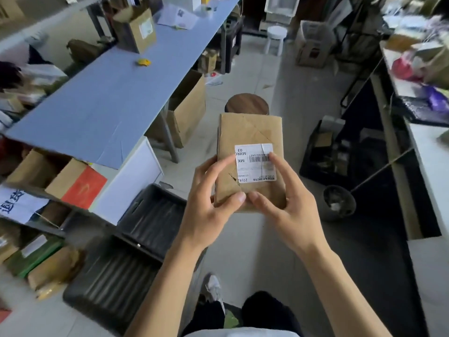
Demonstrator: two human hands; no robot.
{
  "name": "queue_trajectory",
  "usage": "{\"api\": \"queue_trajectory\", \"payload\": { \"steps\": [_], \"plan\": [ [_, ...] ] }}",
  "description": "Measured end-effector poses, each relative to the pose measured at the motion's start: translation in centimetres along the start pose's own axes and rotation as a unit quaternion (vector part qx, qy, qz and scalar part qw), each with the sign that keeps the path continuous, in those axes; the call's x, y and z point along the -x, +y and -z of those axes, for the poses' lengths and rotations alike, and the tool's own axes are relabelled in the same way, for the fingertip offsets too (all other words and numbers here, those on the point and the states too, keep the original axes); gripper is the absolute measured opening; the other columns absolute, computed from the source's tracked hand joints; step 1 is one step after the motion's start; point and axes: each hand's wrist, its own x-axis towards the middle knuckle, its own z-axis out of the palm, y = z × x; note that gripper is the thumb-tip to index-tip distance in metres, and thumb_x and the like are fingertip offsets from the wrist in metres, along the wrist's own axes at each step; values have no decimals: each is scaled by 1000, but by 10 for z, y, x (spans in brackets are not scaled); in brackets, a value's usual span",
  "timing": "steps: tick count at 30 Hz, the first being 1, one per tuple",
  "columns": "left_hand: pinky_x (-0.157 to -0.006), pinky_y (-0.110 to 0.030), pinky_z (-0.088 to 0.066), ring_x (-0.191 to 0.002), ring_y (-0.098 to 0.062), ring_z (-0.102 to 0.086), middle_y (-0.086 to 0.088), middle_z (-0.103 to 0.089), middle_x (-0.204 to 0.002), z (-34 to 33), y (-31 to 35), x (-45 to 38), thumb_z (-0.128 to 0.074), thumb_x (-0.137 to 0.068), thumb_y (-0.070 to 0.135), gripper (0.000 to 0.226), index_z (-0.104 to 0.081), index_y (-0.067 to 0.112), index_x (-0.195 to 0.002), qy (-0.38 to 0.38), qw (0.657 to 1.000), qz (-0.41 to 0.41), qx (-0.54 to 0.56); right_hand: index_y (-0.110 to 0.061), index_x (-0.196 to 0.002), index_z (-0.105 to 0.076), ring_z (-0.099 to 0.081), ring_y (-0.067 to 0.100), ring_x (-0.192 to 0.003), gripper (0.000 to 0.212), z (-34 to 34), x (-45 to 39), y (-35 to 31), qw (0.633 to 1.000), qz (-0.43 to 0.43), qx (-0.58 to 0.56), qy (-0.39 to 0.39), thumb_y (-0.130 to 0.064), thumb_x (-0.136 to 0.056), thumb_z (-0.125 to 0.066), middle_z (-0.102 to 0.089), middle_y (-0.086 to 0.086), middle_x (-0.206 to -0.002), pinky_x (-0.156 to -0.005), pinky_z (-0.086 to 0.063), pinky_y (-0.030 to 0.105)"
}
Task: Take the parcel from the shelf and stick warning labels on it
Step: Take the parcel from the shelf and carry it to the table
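Fingers (pixel 227 164) of the left hand (pixel 209 210) curl round the near left edge of a brown cardboard parcel (pixel 250 139), with the left thumb pressed on its top face close to the near edge. Beside it, the right hand (pixel 289 212) grips the near right corner of the parcel, its thumb touching the left thumb tip and its forefinger laid along the right edge of a white shipping label (pixel 255 162) stuck on the parcel's top face. Both hands are closed on the parcel and hold it up in the air, tilted slightly away from the person, above a pale floor (pixel 243 242). That label carries a barcode and printed text reading upside down to the person; a small tear in the cardboard shows just left of it. Beyond the parcel's far edge, partly hidden by it, stands a round stool with a dark wooden seat (pixel 246 103). Left of the parcel runs a long desk with a blue top (pixel 109 103), carrying an open cardboard box (pixel 136 30) at its far end. Below and left of the parcel, dark plastic crates (pixel 136 242) sit on the floor. Right of the parcel a dark round bowl (pixel 339 201) rests on the floor. Beneath the forearms, dark trouser legs and a pale shoe (pixel 212 289) are visible.
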Motion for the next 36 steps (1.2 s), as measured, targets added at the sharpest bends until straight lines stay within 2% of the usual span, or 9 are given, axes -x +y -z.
{"api": "queue_trajectory", "payload": {
  "steps": [3, 5, 12, 17, 21, 23, 27, 32, 36],
  "plan": [
    [-99, -2, -36, -137, -1, -40, 4, -46, -142, 2, -8, -52, -68, -80, 15, 61, -53, 29, -137, -10, 1000, 3, -5, -42, -146, -34, -36, -6, -138, 76, -3, -51, 4, 1000, 4, 16, 3, -47, -80, -72, -39, -21, -152, -113, -38, 29],
    [-100, -3, -37, -138, -2, -40, 5, -46, -142, -1, -18, -92, -68, -81, 14, 60, -53, 30, -137, -14, 1000, 5, -4, -43, -146, -33, -38, -4, -138, 76, -4, -92, 13, 1000, 1, 18, 7, -50, -80, -70, -39, -20, -153, -112, -40, 31],
    [-89, -1, -44, -136, -1, -42, 4, -47, -141, -34, -65, -252, -68, -81, 18, 61, -51, 33, -138, -18, 999, 31, -8, -46, -145, -32, -32, -3, -142, 76, 4, -252, 67, 1000, -2, -3, 0, -50, -80, -71, -37, -19, -154, -115, -37, 37],
    [-109, -23, -43, -135, 0, -43, 7, -47, -140, -55, -77, -360, -68, -79, 19, 62, -52, 34, -137, 41, 998, 38, -30, -46, -145, -31, -29, 3, -145, 75, 16, -377, 89, 999, 16, -5, -39, -48, -82, -71, -38, -15, -155, -115, -37, 40],
    [-112, -37, -44, -139, -7, -41, 6, -46, -144, -52, -87, -429, -68, -80, 16, 63, -51, 33, -138, 83, 995, 54, -26, -50, -144, -30, -46, 8, -130, 75, 11, -463, 92, 996, 27, -4, -80, -51, -80, -69, -43, -13, -151, -108, -43, 45],
    [-113, -43, -43, -141, -10, -41, 5, -47, -145, -43, -95, -457, -67, -80, 16, 63, -51, 32, -139, 110, 992, 62, -25, -49, -144, -30, -45, 12, -134, 74, 0, -501, 91, 993, 37, -10, -109, -50, -81, -69, -42, -13, -152, -108, -43, 44],
    [-114, -43, -41, -139, -8, -42, 9, -46, -143, -11, -114, -511, -68, -80, 17, 62, -51, 36, -137, 176, 980, 82, -37, -45, -145, -33, -34, 4, -142, 74, -41, -580, 83, 983, 64, -28, -167, -45, -82, -71, -40, -11, -153, -114, -37, 39],
    [-109, -40, -47, -137, -4, -44, 12, -46, -140, 47, -152, -579, -67, -80, 14, 62, -53, 40, -134, 249, 962, 106, -21, -47, -143, -35, -37, 3, -141, 72, -113, -677, 65, 970, 93, -34, -223, -45, -81, -71, -42, -16, -151, -112, -40, 37],
    [-107, -39, -49, -136, -2, -43, 13, -46, -140, 106, -177, -633, -68, -82, 14, 62, -52, 40, -135, 281, 952, 116, -34, -45, -142, -37, -44, -1, -132, 70, -172, -744, 38, 957, 112, -52, -261, -38, -82, -72, -46, -20, -146, -107, -42, 24]
  ]
}}
